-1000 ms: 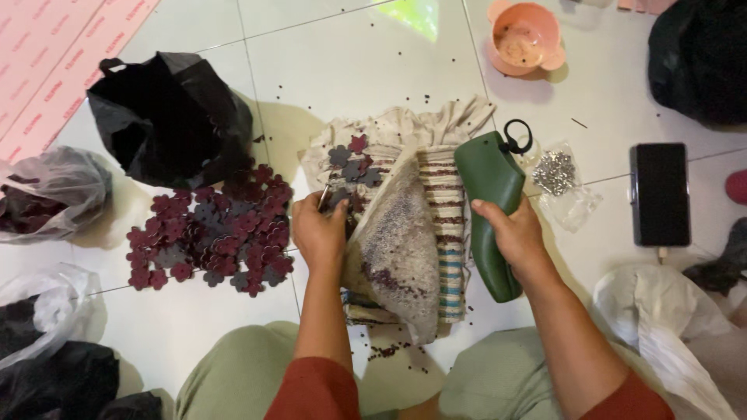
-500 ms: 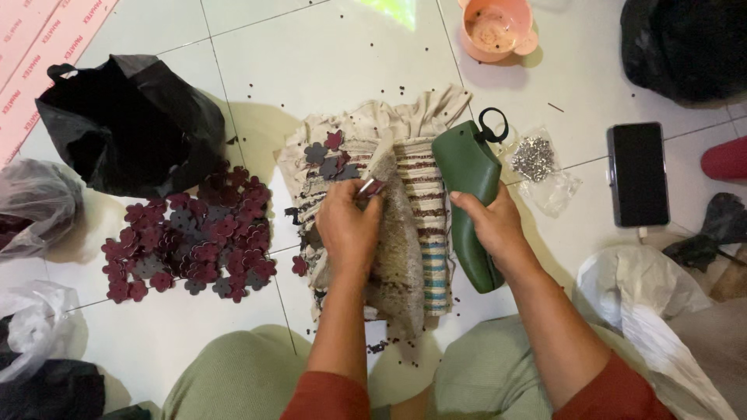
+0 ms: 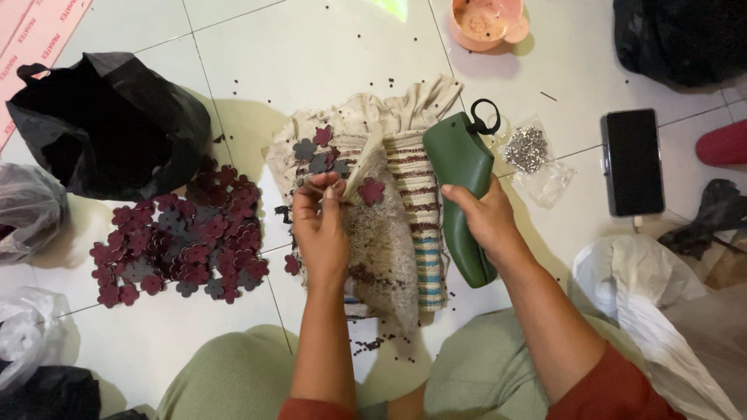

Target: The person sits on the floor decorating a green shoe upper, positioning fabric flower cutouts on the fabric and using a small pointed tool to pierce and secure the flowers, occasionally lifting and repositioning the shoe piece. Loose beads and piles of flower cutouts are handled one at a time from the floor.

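Seen from above, over a white tiled floor (image 3: 327, 47). Left hand (image 3: 323, 233) curled over a worn, speckled pad (image 3: 385, 233) on a striped woven cloth (image 3: 424, 225), fingertips (image 3: 327, 185) pinched on a small pale strip beside a maroon flower-shaped cutout (image 3: 372, 190); exact hold hard to make out, fingertips partly folded under. Right hand (image 3: 486, 222) wrapped tight round a dark green shoe-shaped tool (image 3: 463, 179) with a black ring at its top, lying along the cloth's right edge; lower part of the tool covered by the palm.

A few more cutouts, grey and maroon (image 3: 311, 152), at the upper left of the cloth, on a beige rag (image 3: 373, 113). Large heap of maroon and grey flower cutouts (image 3: 183, 245) on the floor, well left of the left hand. Black plastic bag (image 3: 109, 124) above the heap, contents not visible. Clear bags (image 3: 27, 210) cut off at the left edge. Small clear bag of silvery bits (image 3: 529, 152) just right of the tool; black phone (image 3: 632, 162) further right. Pink bowl (image 3: 490, 22) cut off at the top. White bag (image 3: 654, 311) at lower right. Tiny dark specks scattered around the cloth, too small to identify.
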Available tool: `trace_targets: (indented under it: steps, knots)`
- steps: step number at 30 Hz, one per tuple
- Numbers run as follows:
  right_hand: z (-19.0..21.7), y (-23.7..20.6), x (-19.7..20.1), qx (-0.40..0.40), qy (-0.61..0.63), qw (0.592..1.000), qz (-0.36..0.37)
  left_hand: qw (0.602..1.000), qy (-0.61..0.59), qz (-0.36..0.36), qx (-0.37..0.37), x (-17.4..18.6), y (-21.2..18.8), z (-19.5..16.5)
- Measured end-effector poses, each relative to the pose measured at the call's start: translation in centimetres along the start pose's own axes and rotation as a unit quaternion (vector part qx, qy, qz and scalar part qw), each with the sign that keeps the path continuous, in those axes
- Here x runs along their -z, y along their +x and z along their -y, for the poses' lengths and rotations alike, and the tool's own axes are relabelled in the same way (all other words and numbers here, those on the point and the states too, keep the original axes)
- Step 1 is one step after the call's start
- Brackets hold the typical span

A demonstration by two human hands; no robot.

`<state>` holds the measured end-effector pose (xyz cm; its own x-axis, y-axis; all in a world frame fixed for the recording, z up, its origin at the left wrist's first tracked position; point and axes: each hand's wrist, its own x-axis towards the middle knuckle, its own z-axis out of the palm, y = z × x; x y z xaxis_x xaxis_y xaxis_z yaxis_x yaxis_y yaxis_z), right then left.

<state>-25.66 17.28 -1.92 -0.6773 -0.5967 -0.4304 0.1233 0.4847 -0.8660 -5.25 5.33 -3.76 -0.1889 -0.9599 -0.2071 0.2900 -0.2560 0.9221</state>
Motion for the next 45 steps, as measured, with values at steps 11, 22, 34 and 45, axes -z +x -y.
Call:
trace_targets:
  steps: [11,22,34,45]
  knots:
    - [0.1,-0.1,-0.1,0.006,0.035,0.999,0.018,0.993,-0.106,0.017,-0.042,-1.1,0.7,4.2]
    - [-0.2,0.0,-0.2,-0.002,0.031,0.999,0.019,0.996,-0.061,0.031,-0.054,-1.5,0.3,3.7]
    - [0.0,-0.2,-0.3,0.012,0.017,1.0,0.013,0.947,0.286,0.06,-0.13,-2.7,-1.1,0.5]
    - [7.4,-10.3,2.5,0.281,0.159,0.946,-0.028,0.925,0.322,0.064,-0.189,-2.6,-1.3,-0.6]
